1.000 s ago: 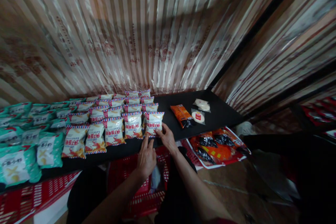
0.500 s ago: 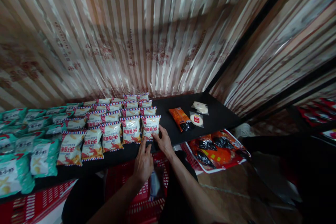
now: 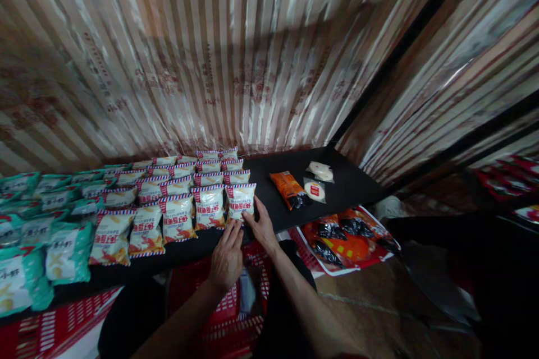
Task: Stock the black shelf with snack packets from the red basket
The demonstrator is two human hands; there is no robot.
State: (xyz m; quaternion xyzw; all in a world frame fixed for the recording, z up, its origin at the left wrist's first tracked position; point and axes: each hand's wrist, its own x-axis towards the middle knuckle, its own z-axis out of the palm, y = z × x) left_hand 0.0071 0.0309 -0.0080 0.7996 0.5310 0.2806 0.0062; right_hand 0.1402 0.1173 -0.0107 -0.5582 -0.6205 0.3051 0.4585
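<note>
"Where's the pillowy, striped-edged bag (image 3: 240,197)?"
"Upright on the smooth black bench (image 3: 347,180), ending the front row (image 3: 178,219) — right hand (image 3: 261,226) pinching its side, left hand (image 3: 227,259) uncurled, fingertips touching its lower edge."

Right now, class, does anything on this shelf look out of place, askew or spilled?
Yes: one orange bag lies slantwise on the black shelf, apart from the neat rows of white snack bags, while similar orange bags lie in the red basket below. Two clear packets rest beside that bag. No spill or tear shows.
</note>
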